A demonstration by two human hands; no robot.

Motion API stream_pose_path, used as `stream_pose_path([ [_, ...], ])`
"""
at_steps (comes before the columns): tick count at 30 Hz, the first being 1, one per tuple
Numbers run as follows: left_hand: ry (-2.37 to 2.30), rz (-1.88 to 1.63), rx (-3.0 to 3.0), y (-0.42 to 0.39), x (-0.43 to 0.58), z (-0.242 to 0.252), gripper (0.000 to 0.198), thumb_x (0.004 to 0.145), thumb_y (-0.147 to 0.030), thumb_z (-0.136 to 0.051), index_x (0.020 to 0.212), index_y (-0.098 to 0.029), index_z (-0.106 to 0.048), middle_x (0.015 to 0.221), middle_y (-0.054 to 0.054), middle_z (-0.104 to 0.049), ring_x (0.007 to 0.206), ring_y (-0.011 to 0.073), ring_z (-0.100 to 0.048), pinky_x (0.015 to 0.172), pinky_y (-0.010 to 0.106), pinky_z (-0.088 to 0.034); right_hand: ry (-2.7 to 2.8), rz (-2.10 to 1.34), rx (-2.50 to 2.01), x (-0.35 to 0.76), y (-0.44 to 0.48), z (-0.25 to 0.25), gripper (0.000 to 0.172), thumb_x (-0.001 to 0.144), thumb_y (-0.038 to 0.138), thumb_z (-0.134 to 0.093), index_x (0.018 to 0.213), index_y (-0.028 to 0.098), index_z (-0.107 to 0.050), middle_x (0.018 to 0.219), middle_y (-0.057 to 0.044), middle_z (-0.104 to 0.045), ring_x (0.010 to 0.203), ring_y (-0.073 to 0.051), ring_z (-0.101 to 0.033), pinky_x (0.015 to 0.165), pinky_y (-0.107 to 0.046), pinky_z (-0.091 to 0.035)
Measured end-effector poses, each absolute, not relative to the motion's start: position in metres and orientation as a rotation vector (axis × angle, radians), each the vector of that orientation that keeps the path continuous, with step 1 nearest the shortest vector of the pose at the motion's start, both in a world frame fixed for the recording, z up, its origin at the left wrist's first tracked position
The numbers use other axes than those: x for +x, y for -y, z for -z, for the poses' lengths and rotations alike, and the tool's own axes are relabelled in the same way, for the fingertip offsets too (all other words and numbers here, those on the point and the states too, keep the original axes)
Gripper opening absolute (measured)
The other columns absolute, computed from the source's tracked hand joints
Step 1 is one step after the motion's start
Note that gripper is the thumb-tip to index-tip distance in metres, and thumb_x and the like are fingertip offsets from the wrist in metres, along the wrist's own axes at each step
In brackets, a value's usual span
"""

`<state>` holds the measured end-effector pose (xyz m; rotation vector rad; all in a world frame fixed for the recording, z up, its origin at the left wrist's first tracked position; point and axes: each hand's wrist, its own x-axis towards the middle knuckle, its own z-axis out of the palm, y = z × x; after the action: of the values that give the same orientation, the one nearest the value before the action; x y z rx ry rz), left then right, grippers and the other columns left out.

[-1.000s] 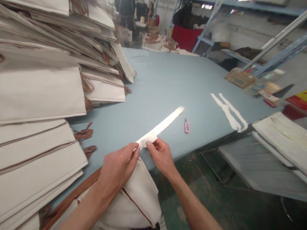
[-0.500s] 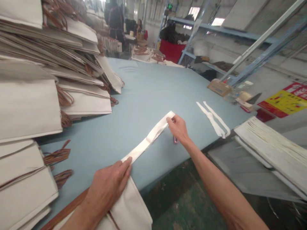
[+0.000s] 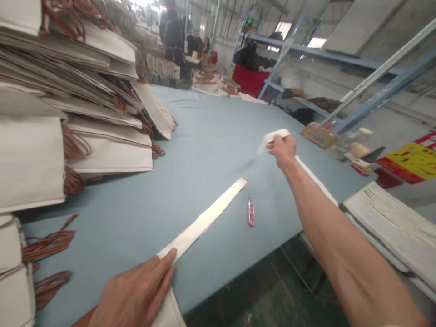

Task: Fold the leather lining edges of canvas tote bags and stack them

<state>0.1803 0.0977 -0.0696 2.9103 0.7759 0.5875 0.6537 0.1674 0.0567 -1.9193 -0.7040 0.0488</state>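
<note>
1. Reading the print fails here. The cardboard box point(image 3: 318, 135) carries blue lettering and the yellow and red sign point(image 3: 410, 159) has dark characters, both too blurred to make out. A small green display point(image 3: 250, 21) glows far back.
2. The grey-blue table point(image 3: 211, 136) runs deep into a workshop with blue metal racks point(image 3: 299, 49), a red bin point(image 3: 250, 79) and a person point(image 3: 172, 32) standing at the far end.
3. The left hand point(image 3: 136, 295) lies flat with its fingers stretched out, pinning the near end of the long white strip point(image 3: 207, 218), which lies straight on the table.
4. The right hand point(image 3: 282, 150) is closed round the end of a second strip point(image 3: 274, 135), raised off the table. The rest of it trails behind the forearm.
5. Pink snips point(image 3: 251, 211) lie just beside the long strip's far end.
6. Stacked canvas bags point(image 3: 102, 150) with brown handles crowd the left side, and another pile point(image 3: 391, 218) sits at the right.
</note>
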Motion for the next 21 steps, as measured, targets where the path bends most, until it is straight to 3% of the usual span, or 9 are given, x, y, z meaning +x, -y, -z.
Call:
stream_pose_path([
  [3,-0.831,-0.539,2.797,-0.097,0.177,0.073,0.039,0.108,-0.029,-0.041,0.127,-0.023,-0.075,0.103,0.006,-0.087,0.078,0.0243,-0.085,0.061,0.028,-0.066,0.708,-0.181,-1.811,0.621,-0.178,-0.073,0.022,0.111,0.026,-0.051,0.104,0.013,-0.067,0.094,-0.004,-0.072,0.073,-0.012,-0.068,0.059,-0.021,-0.053],
  [5,-0.861,-0.597,2.690,-0.095,0.177,0.074,0.039,0.108,-0.034,-0.044,0.131,-0.023,-0.073,0.110,0.006,-0.086,0.085,0.0258,-0.085,0.066,0.029,-0.067,0.783,-0.323,-1.719,0.579,-0.178,-0.076,0.020,0.106,0.025,-0.054,0.094,0.015,-0.067,0.084,-0.002,-0.071,0.066,-0.010,-0.066,0.053,-0.017,-0.047],
  [8,-0.913,-0.763,2.406,-0.091,0.178,0.069,0.036,0.105,-0.036,-0.050,0.128,-0.023,-0.075,0.105,0.005,-0.087,0.085,0.0253,-0.085,0.067,0.027,-0.066,0.927,-0.558,-1.568,0.498,-0.164,-0.070,0.022,0.095,0.036,-0.069,0.085,0.017,-0.067,0.075,-0.001,-0.072,0.060,-0.010,-0.063,0.051,-0.018,-0.047],
  [11,-0.999,-0.887,2.207,-0.086,0.175,0.056,0.029,0.103,-0.033,-0.052,0.110,-0.024,-0.079,0.092,0.002,-0.087,0.076,0.0211,-0.084,0.066,0.024,-0.062,1.049,-0.737,-1.445,0.417,-0.135,-0.054,0.035,0.083,0.049,-0.077,0.072,0.018,-0.063,0.058,0.001,-0.065,0.050,-0.011,-0.055,0.048,-0.021,-0.046],
  [14,-1.106,-0.960,2.137,-0.076,0.158,0.042,0.030,0.104,-0.030,-0.049,0.101,-0.023,-0.079,0.081,-0.001,-0.084,0.068,0.0178,-0.080,0.064,0.023,-0.059,1.118,-0.872,-1.367,0.353,-0.103,-0.038,0.039,0.080,0.053,-0.077,0.070,0.021,-0.059,0.055,0.002,-0.062,0.049,-0.011,-0.052,0.048,-0.022,-0.044],
  [21,-1.253,-1.004,1.886,-0.048,0.088,0.013,0.032,0.104,-0.039,-0.055,0.090,-0.022,-0.078,0.076,-0.002,-0.079,0.067,0.0172,-0.075,0.059,0.021,-0.055,1.172,-1.055,-1.310,0.259,-0.061,-0.020,0.023,0.084,0.039,-0.072,0.080,0.022,-0.057,0.067,0.004,-0.060,0.056,-0.012,-0.051,0.051,-0.023,-0.041],
])
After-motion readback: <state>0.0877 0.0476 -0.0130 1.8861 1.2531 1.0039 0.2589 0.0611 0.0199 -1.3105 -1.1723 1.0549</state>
